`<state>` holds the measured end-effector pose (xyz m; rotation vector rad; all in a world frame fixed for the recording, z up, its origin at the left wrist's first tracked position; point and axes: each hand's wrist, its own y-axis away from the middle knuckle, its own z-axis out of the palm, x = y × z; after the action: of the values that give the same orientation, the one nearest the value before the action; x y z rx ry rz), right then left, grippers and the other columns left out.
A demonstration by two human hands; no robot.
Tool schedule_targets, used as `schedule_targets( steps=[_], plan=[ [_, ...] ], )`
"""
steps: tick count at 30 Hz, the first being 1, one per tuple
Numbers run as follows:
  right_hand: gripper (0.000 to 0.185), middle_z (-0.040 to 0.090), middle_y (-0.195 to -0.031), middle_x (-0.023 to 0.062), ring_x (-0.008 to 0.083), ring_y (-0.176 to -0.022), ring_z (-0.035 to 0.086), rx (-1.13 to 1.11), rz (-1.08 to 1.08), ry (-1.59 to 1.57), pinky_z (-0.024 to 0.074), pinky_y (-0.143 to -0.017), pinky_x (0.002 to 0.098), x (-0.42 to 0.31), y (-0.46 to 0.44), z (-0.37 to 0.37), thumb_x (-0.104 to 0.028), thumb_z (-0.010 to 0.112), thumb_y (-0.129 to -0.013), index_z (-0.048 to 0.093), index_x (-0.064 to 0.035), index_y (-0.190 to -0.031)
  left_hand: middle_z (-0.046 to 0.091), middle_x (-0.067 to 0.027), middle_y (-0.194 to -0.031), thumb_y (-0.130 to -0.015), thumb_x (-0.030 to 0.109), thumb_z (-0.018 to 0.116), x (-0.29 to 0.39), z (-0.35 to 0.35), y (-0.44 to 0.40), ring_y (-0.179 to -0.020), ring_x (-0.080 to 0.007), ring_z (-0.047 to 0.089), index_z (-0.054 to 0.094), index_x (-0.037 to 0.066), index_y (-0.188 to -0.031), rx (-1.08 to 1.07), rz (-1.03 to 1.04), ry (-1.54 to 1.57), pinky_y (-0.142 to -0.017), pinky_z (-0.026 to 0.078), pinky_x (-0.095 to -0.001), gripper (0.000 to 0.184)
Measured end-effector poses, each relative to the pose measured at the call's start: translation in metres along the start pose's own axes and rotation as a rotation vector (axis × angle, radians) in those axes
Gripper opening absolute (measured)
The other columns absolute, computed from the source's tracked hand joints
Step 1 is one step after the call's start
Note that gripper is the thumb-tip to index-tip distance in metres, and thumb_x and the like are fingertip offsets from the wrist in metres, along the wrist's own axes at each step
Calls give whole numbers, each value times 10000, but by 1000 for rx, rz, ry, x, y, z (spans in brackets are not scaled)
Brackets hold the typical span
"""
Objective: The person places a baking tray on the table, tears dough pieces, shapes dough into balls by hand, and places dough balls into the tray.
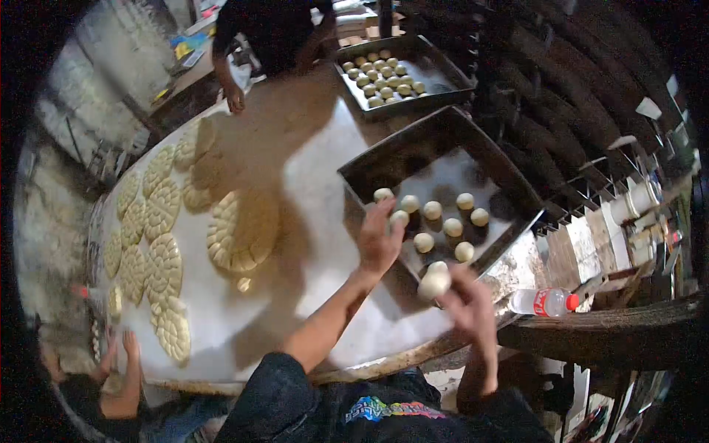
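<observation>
Two bare hands of yours work at the near tray (395,159), a deep dark-walled one sitting toward 2 o'clock on the table (317,177). Your left hand (380,240) reaches in over the tray's edge nearest the middle of the view, its fingers and thumb apart; one pale dough ball (383,194) sits right at your fingertips, and a second ball (400,218) lies close beside your thumb, though you cannot tell from here whether either is gripped. Your right hand (471,306), at 4 o'clock by the tray's lowest corner, is blurred, fingers bent toward your left; a blurred larger ball (433,285) is up against them, and how firmly they close on it cannot be told. Between your hands and the tray's far wall, more dough balls (452,227) stand spaced apart on its floor. Toward 1 o'clock is a far tray (436,77) with closely set balls at its left side. At 9 o'clock you have scored dough pieces (162,207), with a large scored round (240,232) nearer the middle. A capped bottle (543,303) lies at 4 o'clock, beyond your right hand. One person in dark clothing (269,37) is at 11 o'clock, another person (122,399) at 8.
</observation>
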<state>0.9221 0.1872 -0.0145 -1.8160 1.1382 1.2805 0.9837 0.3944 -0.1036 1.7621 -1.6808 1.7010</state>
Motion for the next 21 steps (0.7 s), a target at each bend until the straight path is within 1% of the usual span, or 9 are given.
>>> schedule_targets(
  steps=[2, 4, 5, 6, 8, 11, 15, 19, 21],
  plan=[
    [364, 607, -1037, 156, 194, -969, 570, 527, -212, -211, 465, -813, 301, -29, -50, 12, -79, 641, -758, 572, -5, -1107, 599, -167, -1065, -810, 61, 569, -5, -67, 27, -1022, -306, 567, 560, 40, -1096, 35, -52, 37, -893, 437, -371, 287],
    [338, 606, -1039, 151, 230, -938, 582, 778, -386, -350, 462, -818, 328, -32, -114, 36, -137, 629, -791, 572, -9, -1098, 617, -139, -1010, -818, 18, 546, -45, -129, 72, -943, -251, 589, 576, 21, -1038, 93, -217, -228, -843, 454, -332, 222],
    [312, 606, -1034, 147, 251, -925, 583, 770, -381, -76, 460, -817, 332, -27, -152, 52, -169, 616, -809, 576, -12, -1076, 620, -133, -985, -816, -1, 539, -58, -157, 94, -905, -219, 595, 581, 8, -998, 201, -286, -251, -809, 466, -314, 187],
    [293, 607, -1029, 144, 273, -912, 583, 742, -383, 186, 458, -815, 337, -12, -182, 74, -200, 602, -828, 581, -15, -1055, 625, -124, -931, -803, -12, 542, -60, -185, 114, -869, -207, 598, 577, 0, -959, 364, -425, 110, -768, 475, -304, 160],
    [370, 596, -929, 118, 204, -837, 568, 174, -299, 766, 462, -755, 327, 68, -233, 110, -256, 676, -759, 578, -44, -1046, 629, -108, -888, -802, -4, 544, -73, -262, 164, -833, -222, 603, 574, 0, -945, 391, -582, -267, -746, 479, -308, 146],
    [316, 591, -871, 122, 214, -823, 565, 336, -566, 515, 462, -763, 340, 39, -178, 195, -257, 632, -804, 581, -29, -1016, 632, -106, -872, -812, 12, 534, -94, -349, 247, -785, -222, 607, 574, 8, -930, 543, -633, -451, -708, 481, -312, 124],
    [169, 617, -863, 98, 196, -843, 588, 107, -122, -195, 458, -776, 318, 47, -82, 333, -126, 534, -877, 596, -8, -980, 611, -76, -833, -862, 73, 538, -109, -416, 324, -742, -148, 572, 566, 3, -922, 745, -736, -203, -672, 472, -272, 96],
    [159, 642, -833, 91, 165, -810, 601, -517, -324, 111, 466, -723, 297, -10, -39, 510, -133, 562, -855, 610, -11, -944, 598, -54, -844, -873, 122, 567, -112, -432, 339, -740, -118, 555, 565, 19, -955, 648, -730, 195, -672, 467, -247, 132],
    [123, 605, -823, 141, 294, -822, 572, -556, -457, -29, 449, -741, 341, 24, -58, 618, -114, 584, -821, 635, -34, -899, 607, -57, -900, -874, 153, 577, -102, -442, 346, -819, -129, 573, 576, 40, -1012, 544, -786, 355, -722, 471, -254, 179]
  ],
)
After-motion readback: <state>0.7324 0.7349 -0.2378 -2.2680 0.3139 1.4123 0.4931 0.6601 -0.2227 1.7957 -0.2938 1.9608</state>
